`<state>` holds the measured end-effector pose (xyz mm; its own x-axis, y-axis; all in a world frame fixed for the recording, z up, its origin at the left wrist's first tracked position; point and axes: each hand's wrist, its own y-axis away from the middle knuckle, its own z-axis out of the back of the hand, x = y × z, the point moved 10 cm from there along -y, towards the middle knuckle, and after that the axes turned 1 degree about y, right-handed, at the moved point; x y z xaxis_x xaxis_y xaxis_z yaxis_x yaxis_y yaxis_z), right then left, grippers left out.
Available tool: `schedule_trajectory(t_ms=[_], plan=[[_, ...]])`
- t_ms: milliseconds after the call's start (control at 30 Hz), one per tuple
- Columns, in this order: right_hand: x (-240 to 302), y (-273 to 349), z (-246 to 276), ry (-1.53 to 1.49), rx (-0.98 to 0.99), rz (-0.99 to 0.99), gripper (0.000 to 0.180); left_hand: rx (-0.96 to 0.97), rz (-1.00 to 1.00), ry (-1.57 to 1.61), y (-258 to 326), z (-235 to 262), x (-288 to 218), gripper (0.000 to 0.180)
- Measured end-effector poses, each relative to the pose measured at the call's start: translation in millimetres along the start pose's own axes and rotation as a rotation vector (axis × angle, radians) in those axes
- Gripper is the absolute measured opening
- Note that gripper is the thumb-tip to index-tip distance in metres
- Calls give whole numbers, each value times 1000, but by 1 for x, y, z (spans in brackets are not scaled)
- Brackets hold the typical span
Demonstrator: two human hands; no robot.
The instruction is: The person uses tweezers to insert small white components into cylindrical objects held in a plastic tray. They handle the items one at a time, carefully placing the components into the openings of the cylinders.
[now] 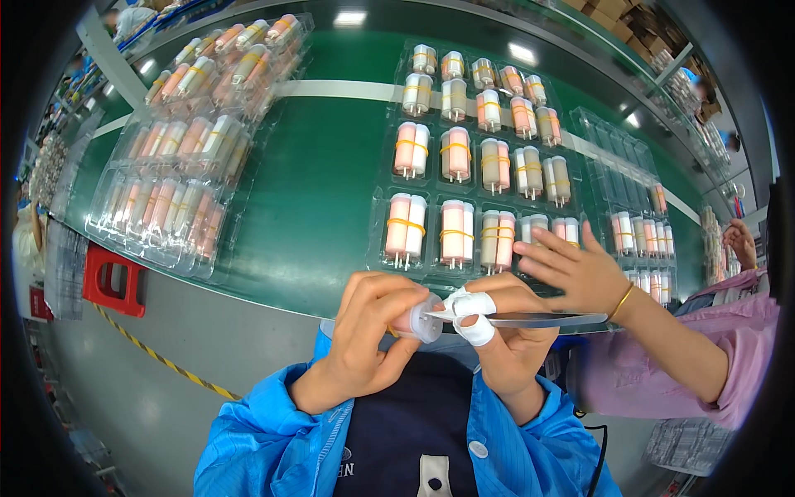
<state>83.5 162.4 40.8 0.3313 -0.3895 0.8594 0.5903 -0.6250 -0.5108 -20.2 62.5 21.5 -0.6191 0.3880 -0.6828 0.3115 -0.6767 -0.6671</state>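
Note:
Just off the near edge of the green table, my left hand (364, 331) is closed around a pink cylinder with a clear, whitish cap (426, 320), cap end turned toward the right. My right hand (509, 331), with white tape on the thumb and a finger, pinches metal tweezers (555, 320). Their narrow tip meets the cap, and the back end points right. Beyond my hands lies a clear plastic tray (432, 197) holding rows of cylinder pairs, pink, white and grey, bound with yellow rubber bands. Another person's hand (571, 265) reaches over its near right corner.
Stacked clear trays of cylinders (157, 217) stand at the left of the green table (306, 190). A partly filled tray (617, 157) lies at the right. A red stool (114, 282) is on the floor at left. The co-worker's pink sleeve (662, 373) is close on my right.

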Motion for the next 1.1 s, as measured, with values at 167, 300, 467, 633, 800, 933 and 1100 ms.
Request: schedule_trajectory(t_ms=[167,300,467,633,800,933,1100], plan=[[1,-2,-1,28,15,-1,14,19,-25,-42,0,0,-1,49],[1,-2,-2,57,22,-17,14,-10,-9,-43,-1,1,-2,53],[-6,1,-1,-15,-6,-18,14,-12,-14,-49,-1,1,-2,52],[-2,-2,-2,3,6,-8,13,-13,-18,-46,-1,2,-2,52],[-3,-2,-2,23,20,-7,13,-15,-19,-53,0,2,-2,52],[-4,-1,-1,27,10,1,13,14,-45,-80,-1,0,-2,47],[4,-5,-6,139,69,54,14,2,-51,-118,-2,1,-4,48]])
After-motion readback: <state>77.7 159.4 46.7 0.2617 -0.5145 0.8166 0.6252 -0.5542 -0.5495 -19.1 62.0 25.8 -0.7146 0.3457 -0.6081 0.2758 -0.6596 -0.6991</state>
